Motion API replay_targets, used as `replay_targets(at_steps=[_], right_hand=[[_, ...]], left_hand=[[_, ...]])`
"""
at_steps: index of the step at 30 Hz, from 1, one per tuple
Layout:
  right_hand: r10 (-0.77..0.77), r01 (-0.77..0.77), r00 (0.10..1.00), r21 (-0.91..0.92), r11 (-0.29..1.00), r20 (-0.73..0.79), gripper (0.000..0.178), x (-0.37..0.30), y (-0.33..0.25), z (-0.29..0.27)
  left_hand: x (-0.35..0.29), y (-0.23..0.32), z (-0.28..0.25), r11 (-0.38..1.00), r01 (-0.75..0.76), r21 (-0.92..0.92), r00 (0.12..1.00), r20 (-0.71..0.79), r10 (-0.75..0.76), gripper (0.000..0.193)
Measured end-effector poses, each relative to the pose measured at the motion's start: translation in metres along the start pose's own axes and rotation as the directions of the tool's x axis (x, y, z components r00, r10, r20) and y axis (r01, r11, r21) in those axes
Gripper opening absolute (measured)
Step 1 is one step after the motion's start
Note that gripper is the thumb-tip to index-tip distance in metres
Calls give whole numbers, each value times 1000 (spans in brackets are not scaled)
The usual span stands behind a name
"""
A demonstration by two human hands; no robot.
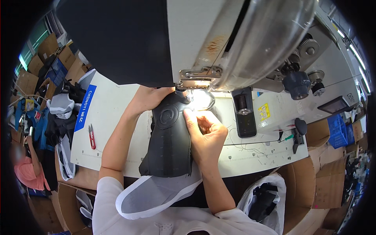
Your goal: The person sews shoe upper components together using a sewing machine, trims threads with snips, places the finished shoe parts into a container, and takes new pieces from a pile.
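A black shoe upper piece with a raised round ring lies under the lit head of the sewing machine. Joined to or lying beneath its near end is a grey mesh part with a white border, which hangs over the table edge toward my lap. My left hand holds the far left edge of the black piece, thumb stretched toward the needle; its other fingers are mostly hidden. With thumb and curled fingers, my right hand pinches the right edge, close to the bright needle area. Glare hides the needle.
Red-handled thread snips lie left on the white table. A black bobbin holder stands right of the needle. At lower right, a white plastic bag of black pieces sits in a carton. Another person is at far left.
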State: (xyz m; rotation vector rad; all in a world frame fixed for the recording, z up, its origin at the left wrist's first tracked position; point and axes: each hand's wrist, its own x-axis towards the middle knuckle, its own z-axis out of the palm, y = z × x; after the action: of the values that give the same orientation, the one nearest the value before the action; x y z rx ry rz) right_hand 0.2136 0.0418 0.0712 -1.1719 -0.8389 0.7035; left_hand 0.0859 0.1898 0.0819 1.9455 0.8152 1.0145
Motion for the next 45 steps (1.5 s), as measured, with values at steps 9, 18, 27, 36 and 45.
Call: replay_targets(at_steps=[9, 18, 27, 36, 45], right_hand=[[3, -3, 1000, -12, 1000, -20, 21, 2, -2, -6], [-117, 104, 992, -197, 975, -55, 23, 6, -5, -1], [-84, 74, 994, -129, 989, -66, 23, 10, -7, -3], [-11, 14, 999, -95, 995, 31, 24, 9, -4, -20], [104, 190, 856, -494, 849, 507, 35, 3, -59, -55]], left_hand=[[3, 3, 5, 987, -151, 48, 985, -75, 154, 14], [6, -11, 2, 997, -73, 33, 994, -82, 76, 25], [8, -21, 6, 984, -155, 84, 974, -157, 167, 20], [10, -12, 7, 972, -187, 139, 965, -157, 208, 18], [-55, -7, -17, 968, -49, 247, 975, -197, 99, 25]])
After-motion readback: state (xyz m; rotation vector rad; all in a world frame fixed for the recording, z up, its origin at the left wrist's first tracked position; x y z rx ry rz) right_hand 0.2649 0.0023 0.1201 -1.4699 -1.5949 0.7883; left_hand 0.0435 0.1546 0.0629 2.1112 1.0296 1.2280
